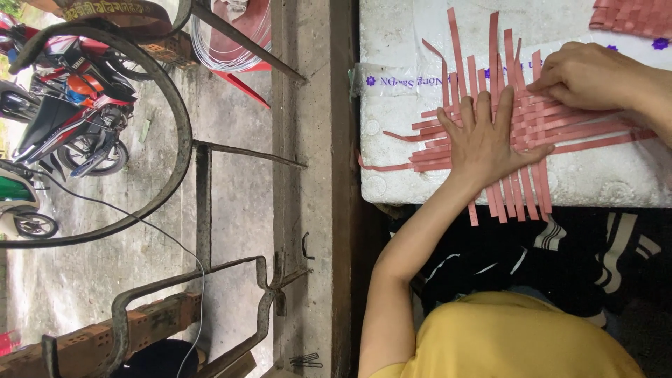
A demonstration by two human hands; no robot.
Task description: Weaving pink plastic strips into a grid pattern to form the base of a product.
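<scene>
Hands — left (486, 140) flat, right (584, 73) curled

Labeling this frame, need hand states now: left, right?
Left hand: open, palm flat on the woven pink strips.
Right hand: fingers curled on the strips' edge; whether it pinches one cannot be told.

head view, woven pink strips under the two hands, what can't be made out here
- Middle of the woven pink strips: covered by the flat left hand.
- Right hand fingertips: curled onto the strips, so any pinch is hidden.
- Second woven piece: cut off by the top edge.
- White foam board: right part runs past the frame.
</scene>
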